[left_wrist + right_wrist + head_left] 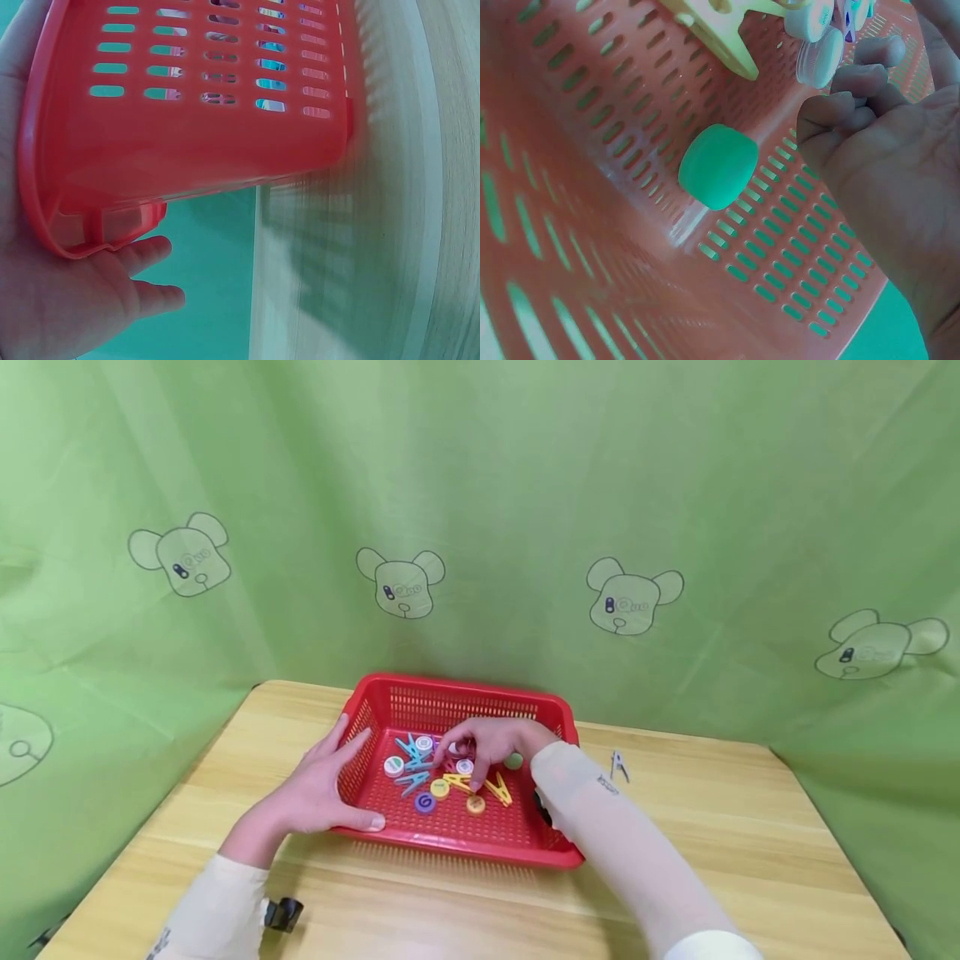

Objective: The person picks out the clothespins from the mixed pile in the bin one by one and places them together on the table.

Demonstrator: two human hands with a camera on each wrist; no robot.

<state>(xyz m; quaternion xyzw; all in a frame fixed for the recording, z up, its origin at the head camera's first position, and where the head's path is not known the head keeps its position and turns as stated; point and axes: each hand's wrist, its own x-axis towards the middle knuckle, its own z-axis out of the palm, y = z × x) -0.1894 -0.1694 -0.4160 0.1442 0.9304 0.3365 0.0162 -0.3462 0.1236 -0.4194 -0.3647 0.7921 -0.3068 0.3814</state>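
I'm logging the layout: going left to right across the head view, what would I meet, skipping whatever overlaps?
Left hand, leftmost white bottle cap, purple bottle cap, orange bottle cap, green bottle cap, blue-gray clothespin.

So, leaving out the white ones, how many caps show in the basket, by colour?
Yellow cap: 1
Orange cap: 1
Purple cap: 1
Green cap: 1
Total showing: 4; the right hand may hide more.
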